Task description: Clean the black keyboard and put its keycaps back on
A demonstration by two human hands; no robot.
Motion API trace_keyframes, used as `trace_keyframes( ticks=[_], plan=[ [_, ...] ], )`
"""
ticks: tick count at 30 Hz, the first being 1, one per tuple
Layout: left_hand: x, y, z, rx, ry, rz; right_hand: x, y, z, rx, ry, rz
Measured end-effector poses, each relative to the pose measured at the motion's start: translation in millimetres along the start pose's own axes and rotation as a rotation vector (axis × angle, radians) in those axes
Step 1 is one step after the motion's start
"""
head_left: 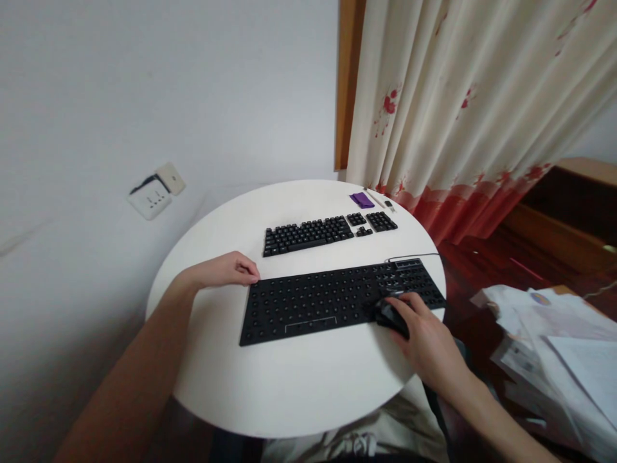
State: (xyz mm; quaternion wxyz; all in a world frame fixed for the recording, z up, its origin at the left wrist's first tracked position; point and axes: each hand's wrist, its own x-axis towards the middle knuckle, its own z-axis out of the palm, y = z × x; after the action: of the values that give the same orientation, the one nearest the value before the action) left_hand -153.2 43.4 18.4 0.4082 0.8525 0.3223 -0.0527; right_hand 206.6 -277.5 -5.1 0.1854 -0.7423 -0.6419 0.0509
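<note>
On the round white table (289,386) lies a black keyboard base (332,301) with its keycaps off, only rows of studs showing. Behind it lie the removed black keycaps (328,233), laid out in keyboard order. My left hand (231,270) rests on the table at the base's far left corner, fingers curled together, nothing visible in it. My right hand (424,337) is closed over a small black object (389,315) that lies on the right part of the base; I cannot make out what that object is.
A purple flat item (361,199), a thin stick (376,199) and a tiny dark piece (388,204) lie at the table's far edge. A cream curtain with red print (472,109) hangs behind. Papers (554,341) are piled at right. A wall socket (150,199) is at left.
</note>
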Motion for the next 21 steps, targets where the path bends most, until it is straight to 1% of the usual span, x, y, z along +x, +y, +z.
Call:
trace_keyframes(
  ticks=[3,6,8,10,12,14,17,19,21],
  plan=[
    [-0.5,2.2,0.1,0.008,-0.001,0.001,-7.2,43.3,-13.4,-0.078,0.065,0.137],
    [-0.5,3.6,-0.2,0.009,0.007,0.002,-13.7,71.2,-23.2,-0.152,0.146,0.236],
    [-0.5,3.6,-0.5,0.013,0.016,-0.002,-16.7,75.9,-24.7,-0.157,0.221,0.258],
    [-0.5,2.8,-0.8,0.024,0.017,-0.005,-18.0,71.7,-22.1,-0.098,0.266,0.226],
    [-0.5,1.6,-1.2,0.038,0.016,-0.006,-17.8,65.8,-17.5,-0.014,0.241,0.159],
    [-0.5,0.5,-1.4,0.047,0.015,-0.004,-17.2,66.3,-14.2,0.027,0.195,0.134],
    [-0.4,-0.4,-1.2,0.040,0.011,0.000,-18.2,86.8,-16.9,-0.042,0.206,0.223],
    [-0.4,-0.4,-0.8,0.027,0.007,0.002,-19.8,107.3,-24.8,-0.120,0.228,0.305],
    [-0.6,-0.2,-0.6,0.012,0.009,0.002,-18.8,123.6,-37.0,-0.172,0.257,0.339]
  ],
)
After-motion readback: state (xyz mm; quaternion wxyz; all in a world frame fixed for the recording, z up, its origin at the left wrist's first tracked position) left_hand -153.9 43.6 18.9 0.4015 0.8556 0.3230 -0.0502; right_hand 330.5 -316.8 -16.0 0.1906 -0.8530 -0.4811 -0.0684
